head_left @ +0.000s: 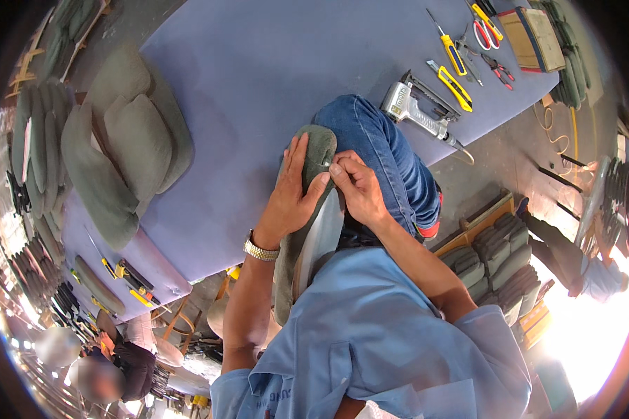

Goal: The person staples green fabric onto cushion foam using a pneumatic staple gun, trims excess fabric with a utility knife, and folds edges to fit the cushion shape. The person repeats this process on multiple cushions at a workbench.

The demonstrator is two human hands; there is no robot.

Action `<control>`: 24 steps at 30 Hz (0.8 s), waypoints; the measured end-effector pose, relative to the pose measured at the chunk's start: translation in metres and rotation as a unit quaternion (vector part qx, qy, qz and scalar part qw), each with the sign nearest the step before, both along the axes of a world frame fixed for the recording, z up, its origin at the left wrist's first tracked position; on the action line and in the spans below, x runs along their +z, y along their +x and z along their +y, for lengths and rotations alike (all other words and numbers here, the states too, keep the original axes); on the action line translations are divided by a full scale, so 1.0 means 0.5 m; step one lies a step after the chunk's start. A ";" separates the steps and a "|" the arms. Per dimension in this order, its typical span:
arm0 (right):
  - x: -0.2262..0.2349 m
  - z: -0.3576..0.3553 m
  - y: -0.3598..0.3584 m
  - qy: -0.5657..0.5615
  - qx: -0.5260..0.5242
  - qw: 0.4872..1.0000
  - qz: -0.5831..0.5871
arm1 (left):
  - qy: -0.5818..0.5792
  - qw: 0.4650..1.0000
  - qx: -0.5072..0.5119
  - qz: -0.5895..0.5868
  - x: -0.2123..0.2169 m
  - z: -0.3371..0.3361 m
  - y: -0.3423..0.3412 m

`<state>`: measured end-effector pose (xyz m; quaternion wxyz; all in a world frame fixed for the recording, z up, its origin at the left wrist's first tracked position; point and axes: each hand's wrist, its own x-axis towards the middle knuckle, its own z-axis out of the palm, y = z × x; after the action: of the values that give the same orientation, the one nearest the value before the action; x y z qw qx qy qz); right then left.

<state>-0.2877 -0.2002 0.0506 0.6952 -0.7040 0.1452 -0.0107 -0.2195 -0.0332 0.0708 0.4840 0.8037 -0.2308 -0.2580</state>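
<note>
Pinching a small staple or pin at the pad point(313, 157) edge with my right hand point(358, 187), fingers narrow, I steady the grey-green pad against my knee point(370, 133) with my left hand point(290, 199) spread flat; I should pull straight, keeping the fabric taut

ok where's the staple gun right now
In the head view the silver staple gun lies on the purple worktable, upper right of centre, just right of the person's raised denim knee and below the yellow-handled knives.
</note>
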 end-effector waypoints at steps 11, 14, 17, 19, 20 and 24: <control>0.005 -0.053 -0.003 0.109 0.060 0.989 0.086 | 0.170 0.983 0.028 -0.068 0.032 -0.045 -0.030; 0.025 -0.125 0.011 0.043 0.048 0.992 0.105 | 0.185 0.978 0.030 -0.087 0.046 -0.043 -0.023; -0.024 -0.245 0.040 -0.299 -0.067 0.951 0.044 | 0.178 0.978 0.049 -0.099 0.039 -0.018 -0.007; -0.068 -0.317 0.051 -0.455 -0.010 0.888 0.061 | 0.169 0.981 0.052 -0.078 0.035 0.005 0.023; -0.086 -0.328 0.053 -0.481 0.011 0.873 0.085 | 0.171 0.983 0.051 -0.050 0.044 0.018 0.041; -0.137 -0.359 0.083 -0.523 0.083 0.833 0.163 | 0.159 0.986 0.058 -0.008 0.053 0.053 0.070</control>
<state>-0.2462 -0.3796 -0.0178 0.1882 -0.9633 0.1700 0.0876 -0.1843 -0.0069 0.0975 0.3629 0.8844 -0.1435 -0.2561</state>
